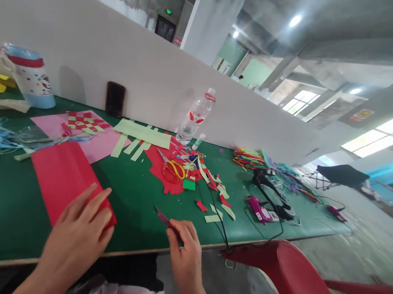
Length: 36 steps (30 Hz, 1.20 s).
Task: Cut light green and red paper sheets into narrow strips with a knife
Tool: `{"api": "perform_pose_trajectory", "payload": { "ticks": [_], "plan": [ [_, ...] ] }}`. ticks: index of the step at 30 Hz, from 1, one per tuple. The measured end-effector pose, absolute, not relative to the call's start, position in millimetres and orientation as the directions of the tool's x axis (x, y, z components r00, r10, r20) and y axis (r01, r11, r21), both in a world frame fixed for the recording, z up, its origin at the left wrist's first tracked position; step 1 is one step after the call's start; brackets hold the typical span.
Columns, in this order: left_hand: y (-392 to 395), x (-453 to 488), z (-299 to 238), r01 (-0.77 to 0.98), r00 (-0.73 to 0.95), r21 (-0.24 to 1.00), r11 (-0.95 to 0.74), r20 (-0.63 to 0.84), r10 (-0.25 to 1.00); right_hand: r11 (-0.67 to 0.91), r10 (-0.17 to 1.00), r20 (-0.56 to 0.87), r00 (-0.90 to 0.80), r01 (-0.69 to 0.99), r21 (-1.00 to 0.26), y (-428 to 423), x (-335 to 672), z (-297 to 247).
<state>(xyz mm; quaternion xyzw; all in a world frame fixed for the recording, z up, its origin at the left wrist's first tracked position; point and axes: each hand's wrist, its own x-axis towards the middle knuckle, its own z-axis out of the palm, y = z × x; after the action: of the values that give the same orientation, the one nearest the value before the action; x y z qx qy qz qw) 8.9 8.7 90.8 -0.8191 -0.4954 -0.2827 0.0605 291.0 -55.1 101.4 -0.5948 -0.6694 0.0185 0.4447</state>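
Note:
My left hand (pixel 78 233) lies with its fingers spread flat on a folded sheet of red paper (pixel 65 170), near its right corner. Pinched between the thumb and fingers of my right hand (pixel 185 244) is a slim craft knife (pixel 163 217), its tip pointing up and left over the green table. The knife is apart from the red paper. Beyond it, yellow-handled scissors (pixel 173 168) rest on scraps of red paper (pixel 155 164). Pale green strips (pixel 142 133) and a woven red-and-green paper piece (pixel 85 122) on pink paper (pixel 94 149) lie farther back.
A water bottle (pixel 194 120), a phone (pixel 115 98) and a blue-and-white flask (pixel 34 81) stand along the low wall. To the right are a purple device (pixel 259 209), a black strap (pixel 270 187), a cable and colourful stems (pixel 247 159). A red chair (pixel 301 277) stands by the table edge.

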Motion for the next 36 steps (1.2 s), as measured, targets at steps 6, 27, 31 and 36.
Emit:
{"api": "perform_pose_trajectory", "payload": {
  "ticks": [6,27,31,36],
  "plan": [
    [18.7,15.5,66.9,0.823,0.423,0.151,-0.548,0.481,0.768,0.275,0.867,0.497,0.039,0.794,-0.543,-56.4,281.1,90.8],
    [21.3,-13.8,58.0,0.708,0.566,0.058,-0.704,0.550,0.615,0.300,0.902,0.408,-0.138,0.881,-0.365,-63.9,271.6,95.0],
    [21.6,-12.5,60.1,0.708,0.579,0.032,-0.706,0.547,0.605,0.304,0.903,0.405,-0.145,0.882,-0.361,-62.9,270.9,96.2],
    [22.4,-12.7,61.6,0.700,0.603,-0.013,-0.714,0.546,0.581,0.299,0.901,0.410,-0.142,0.888,-0.350,-61.7,269.8,95.2]
  ]
}}
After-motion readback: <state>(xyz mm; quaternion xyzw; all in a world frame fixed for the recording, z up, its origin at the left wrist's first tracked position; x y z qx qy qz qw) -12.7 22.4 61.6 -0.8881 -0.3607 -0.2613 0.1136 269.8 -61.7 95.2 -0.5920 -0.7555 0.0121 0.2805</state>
